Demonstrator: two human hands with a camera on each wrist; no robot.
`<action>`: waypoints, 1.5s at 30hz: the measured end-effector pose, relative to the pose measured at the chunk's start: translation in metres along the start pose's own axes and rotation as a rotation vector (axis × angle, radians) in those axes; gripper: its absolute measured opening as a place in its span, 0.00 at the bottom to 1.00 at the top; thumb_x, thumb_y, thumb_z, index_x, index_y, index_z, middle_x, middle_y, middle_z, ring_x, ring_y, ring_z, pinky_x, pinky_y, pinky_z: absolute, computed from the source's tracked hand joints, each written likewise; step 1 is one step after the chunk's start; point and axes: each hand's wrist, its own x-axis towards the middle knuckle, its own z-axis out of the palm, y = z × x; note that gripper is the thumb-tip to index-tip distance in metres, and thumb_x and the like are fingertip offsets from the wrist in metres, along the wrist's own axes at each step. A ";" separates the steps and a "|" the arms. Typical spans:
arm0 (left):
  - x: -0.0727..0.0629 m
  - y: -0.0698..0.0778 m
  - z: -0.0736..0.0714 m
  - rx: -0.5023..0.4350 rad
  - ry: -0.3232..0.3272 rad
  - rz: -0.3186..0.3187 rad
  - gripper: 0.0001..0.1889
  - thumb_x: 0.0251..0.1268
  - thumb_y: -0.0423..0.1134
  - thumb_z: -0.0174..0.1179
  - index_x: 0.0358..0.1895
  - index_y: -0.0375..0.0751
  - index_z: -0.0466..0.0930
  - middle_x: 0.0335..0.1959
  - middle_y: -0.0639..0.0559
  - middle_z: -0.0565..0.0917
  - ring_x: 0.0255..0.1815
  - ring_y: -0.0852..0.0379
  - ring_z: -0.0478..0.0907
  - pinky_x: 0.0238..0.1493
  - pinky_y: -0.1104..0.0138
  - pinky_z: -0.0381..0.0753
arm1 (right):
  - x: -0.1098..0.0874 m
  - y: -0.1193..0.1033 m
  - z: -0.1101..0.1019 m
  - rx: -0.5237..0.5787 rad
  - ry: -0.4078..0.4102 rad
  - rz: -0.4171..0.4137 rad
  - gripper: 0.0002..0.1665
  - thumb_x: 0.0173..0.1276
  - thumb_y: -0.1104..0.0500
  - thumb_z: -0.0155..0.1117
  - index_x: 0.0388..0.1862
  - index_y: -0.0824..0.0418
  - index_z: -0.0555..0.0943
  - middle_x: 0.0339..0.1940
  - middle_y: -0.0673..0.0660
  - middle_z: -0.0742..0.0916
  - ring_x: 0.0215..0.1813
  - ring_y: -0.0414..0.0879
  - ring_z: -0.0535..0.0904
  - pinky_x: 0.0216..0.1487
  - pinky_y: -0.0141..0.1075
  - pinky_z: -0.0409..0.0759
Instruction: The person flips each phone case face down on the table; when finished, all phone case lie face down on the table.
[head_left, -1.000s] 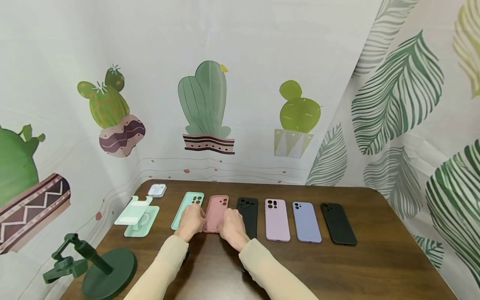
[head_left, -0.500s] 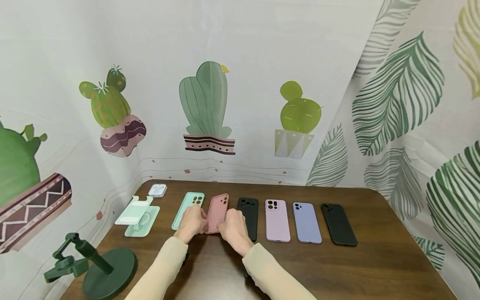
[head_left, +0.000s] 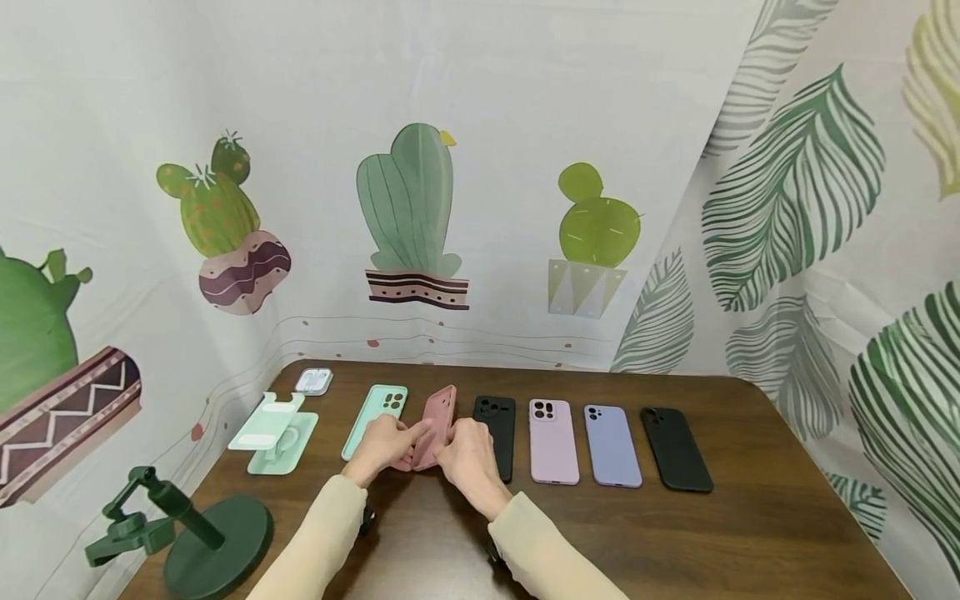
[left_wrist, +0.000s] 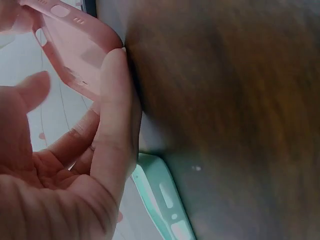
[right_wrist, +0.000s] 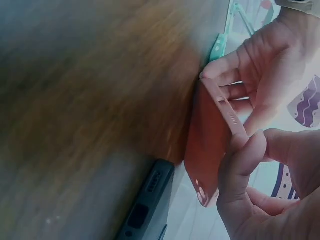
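A pink phone case (head_left: 435,427) is tilted up on its long side on the table, its hollow inside facing left. My right hand (head_left: 471,460) pinches its near right corner between thumb and finger, plain in the right wrist view. My left hand (left_wrist: 75,145) touches the case's lower edge with an extended index finger; its thumb stands apart from the case. Left of this hand lies a mint phone case (head_left: 369,419), partly hidden by it. A black phone case (head_left: 501,440) lies just right of my right hand.
Rightward in the row lie a lilac phone case (head_left: 554,446), a periwinkle phone case (head_left: 613,450) and another black phone case (head_left: 678,454). At left stand a mint folding stand (head_left: 279,437), a small white box (head_left: 313,382) and a dark green stand (head_left: 217,546).
The pink case has gone from nearly flat to steeply tilted, its left edge rising. My left thumb has come up away from the fingers, while my right hand keeps its grip.
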 end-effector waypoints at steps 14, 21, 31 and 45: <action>-0.008 0.007 -0.003 -0.112 -0.097 -0.070 0.33 0.66 0.66 0.72 0.29 0.32 0.90 0.21 0.45 0.90 0.21 0.59 0.87 0.28 0.63 0.92 | -0.005 -0.010 -0.001 0.068 -0.008 0.009 0.14 0.70 0.62 0.76 0.23 0.58 0.85 0.17 0.47 0.82 0.21 0.38 0.72 0.21 0.29 0.68; -0.008 0.005 -0.003 -0.173 -0.144 -0.098 0.33 0.67 0.65 0.73 0.33 0.31 0.91 0.24 0.43 0.92 0.25 0.56 0.91 0.31 0.61 0.93 | -0.007 -0.012 -0.001 0.084 -0.006 -0.005 0.12 0.71 0.63 0.75 0.25 0.59 0.86 0.19 0.49 0.85 0.20 0.38 0.73 0.21 0.30 0.69; -0.007 0.001 -0.010 -0.269 -0.248 -0.053 0.29 0.74 0.57 0.68 0.45 0.26 0.89 0.33 0.39 0.94 0.32 0.54 0.93 0.40 0.57 0.96 | -0.007 -0.013 -0.003 0.132 -0.041 -0.028 0.12 0.76 0.70 0.60 0.36 0.70 0.90 0.20 0.53 0.86 0.19 0.38 0.75 0.21 0.29 0.71; -0.003 0.006 -0.026 -0.434 -0.281 0.010 0.21 0.79 0.36 0.64 0.62 0.17 0.79 0.36 0.41 0.93 0.32 0.60 0.90 0.40 0.63 0.95 | 0.015 0.034 0.040 0.077 -0.278 0.083 0.16 0.75 0.65 0.62 0.25 0.57 0.85 0.16 0.48 0.85 0.18 0.41 0.82 0.21 0.33 0.80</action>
